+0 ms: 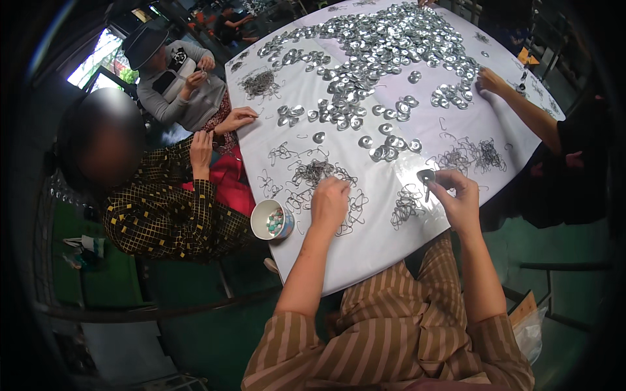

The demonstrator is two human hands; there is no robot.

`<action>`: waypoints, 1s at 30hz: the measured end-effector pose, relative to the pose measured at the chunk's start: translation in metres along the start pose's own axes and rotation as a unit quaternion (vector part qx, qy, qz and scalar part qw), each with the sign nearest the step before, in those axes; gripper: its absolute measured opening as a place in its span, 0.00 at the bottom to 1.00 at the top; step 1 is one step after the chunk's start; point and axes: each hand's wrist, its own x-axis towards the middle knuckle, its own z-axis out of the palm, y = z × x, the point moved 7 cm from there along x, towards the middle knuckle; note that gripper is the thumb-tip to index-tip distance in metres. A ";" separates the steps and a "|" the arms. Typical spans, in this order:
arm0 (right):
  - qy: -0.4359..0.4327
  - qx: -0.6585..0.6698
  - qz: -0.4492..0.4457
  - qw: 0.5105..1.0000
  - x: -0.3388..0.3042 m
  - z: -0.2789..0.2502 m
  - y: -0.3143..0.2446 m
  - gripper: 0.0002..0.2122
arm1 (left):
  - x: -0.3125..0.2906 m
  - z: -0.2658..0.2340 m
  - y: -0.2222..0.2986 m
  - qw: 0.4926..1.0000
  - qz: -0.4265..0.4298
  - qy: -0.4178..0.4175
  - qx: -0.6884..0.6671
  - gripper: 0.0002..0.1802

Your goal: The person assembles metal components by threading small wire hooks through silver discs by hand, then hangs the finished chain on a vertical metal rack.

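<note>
My left hand (pixel 330 204) rests on a heap of bent wire hooks (pixel 312 171) on the white table. Its fingers are curled closed, and whatever lies under their tips is hidden. To the right, my right hand (pixel 463 197) is raised above the table's near edge. Between thumb and fingers it pinches a small round metal disc (pixel 426 175), dark on the side that shows, with a short wire end below. Beneath and left of this hand lies another small heap of wire hooks (pixel 407 207).
A large pile of shiny metal discs (pixel 391 45) covers the table's far middle. A paper cup (pixel 263 221) with small coloured pieces stands at the left edge. Two people sit at the left; another person's arm (pixel 521 107) reaches in from the right. More hooks (pixel 259 83) lie far left.
</note>
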 end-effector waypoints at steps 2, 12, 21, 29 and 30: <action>-0.002 -0.008 -0.003 1.000 0.000 0.000 0.000 0.07 | -0.016 0.023 0.011 1.000 0.029 0.000 -0.007 0.07; 0.011 0.001 0.005 1.000 -0.004 -0.010 0.000 0.07 | -0.026 0.018 0.019 0.997 0.059 -0.046 -0.033 0.04; 0.036 -0.011 -0.013 0.999 -0.010 -0.026 -0.007 0.07 | -0.028 0.005 0.008 0.996 0.063 0.001 0.058 0.05; 0.031 -0.021 -0.041 0.998 -0.017 -0.031 -0.009 0.06 | -0.031 0.038 0.023 0.980 0.121 -0.009 0.156 0.04; 0.030 -0.022 -0.039 0.999 -0.018 -0.032 -0.009 0.06 | -0.029 0.034 0.016 0.988 0.098 -0.021 0.116 0.04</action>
